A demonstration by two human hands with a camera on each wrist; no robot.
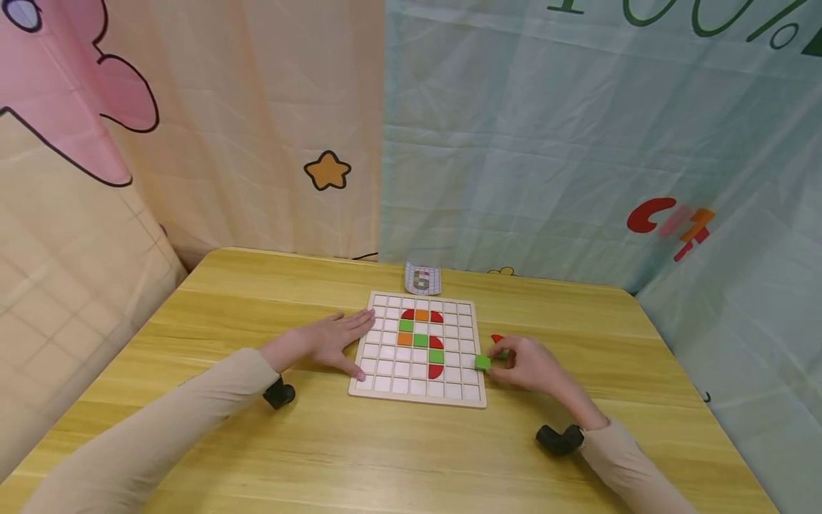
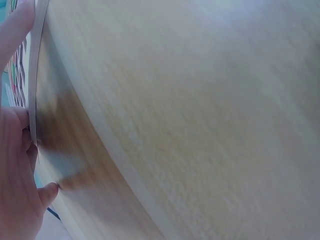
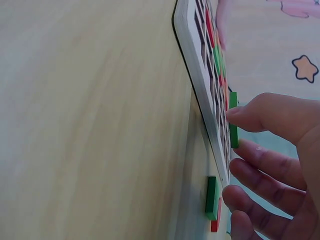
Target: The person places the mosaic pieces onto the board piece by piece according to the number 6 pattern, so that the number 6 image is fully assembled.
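A white grid board [image 1: 392, 385] with a wooden rim lies on the table, with red, orange and green pieces set in its cells in a curved pattern. My left hand [image 1: 330, 338] lies with spread fingers on the board's left edge. At the right edge, my right hand [image 1: 528, 363] pinches a green square tile [image 1: 483, 363] between thumb and finger. The right wrist view shows that green tile [image 3: 233, 120] held on edge above the board. Below those fingers, another green tile [image 3: 212, 198] and a red piece [image 3: 215, 216] lie on the table.
Behind the board stands a small pattern card [image 1: 422, 278] with a printed coloured figure. The wooden table [image 1: 411, 457] reaches back to printed curtains [image 1: 514, 143]. A black wrist mount [image 1: 559, 440] hangs by each forearm.
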